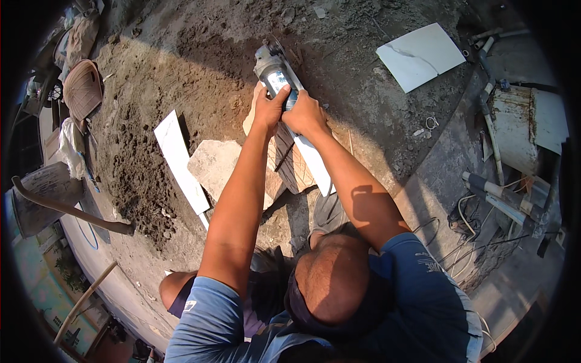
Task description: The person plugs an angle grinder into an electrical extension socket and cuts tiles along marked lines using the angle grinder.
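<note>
Both of my arms reach forward over the ground, and my hands grip an angle grinder (276,74) together. My left hand (269,110) wraps its body from the left, thumb on top. From the other side my right hand (306,114) closes round the rear of the body. The grinder's head points away from me. Beneath it lies a narrow white tile strip (313,162), propped over broken stone slabs (213,162) and a brownish piece with dark lines (296,169). My hands hide where disc and strip meet.
Another white tile strip (179,158) lies to the left. A larger veined white tile (422,55) rests at the far right. Loose soil (145,163) spreads on the left, near a bucket (45,196) and a wooden handle (78,212). Pipes (499,192) and cables clutter the right.
</note>
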Motion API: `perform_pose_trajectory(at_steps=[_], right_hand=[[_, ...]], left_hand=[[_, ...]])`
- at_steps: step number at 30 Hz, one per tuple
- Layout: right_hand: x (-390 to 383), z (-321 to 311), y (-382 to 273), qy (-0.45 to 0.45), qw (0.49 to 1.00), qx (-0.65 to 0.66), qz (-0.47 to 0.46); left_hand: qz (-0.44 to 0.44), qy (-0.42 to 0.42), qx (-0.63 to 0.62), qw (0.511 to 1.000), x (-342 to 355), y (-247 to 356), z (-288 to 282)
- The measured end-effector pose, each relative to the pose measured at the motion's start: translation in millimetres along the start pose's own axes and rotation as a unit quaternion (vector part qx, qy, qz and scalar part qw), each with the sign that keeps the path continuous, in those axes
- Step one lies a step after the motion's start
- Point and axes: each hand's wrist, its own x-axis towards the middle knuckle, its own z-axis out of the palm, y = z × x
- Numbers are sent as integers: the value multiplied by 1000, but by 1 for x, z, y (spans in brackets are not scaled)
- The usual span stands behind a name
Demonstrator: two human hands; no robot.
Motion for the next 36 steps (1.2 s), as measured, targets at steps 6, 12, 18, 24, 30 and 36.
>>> perform_pose_trajectory(at_steps=[6, 12, 18, 24, 30, 36], right_hand=[[-8, 1, 2, 9, 1000, -11, 1], [-2, 0, -4, 7, 1000, -1, -4], [-5, 2, 1, 14, 1000, -16, 3], [-6, -1, -4, 0, 1000, 0, 2], [-3, -2, -5, 6, 1000, -14, 7], [-4, 0, -6, 3, 1000, -6, 7]], left_hand=[[-3, 14, 13, 1000, -5, -6, 0], [-3, 8, 8, 1000, 6, -3, -6], [-9, 1, 8, 1000, -3, -6, -2], [3, 20, 21, 1000, 0, -3, -4], [-12, 3, 13, 1000, 3, -3, -4], [-5, 15, 34, 999, 2, 0, -6]])
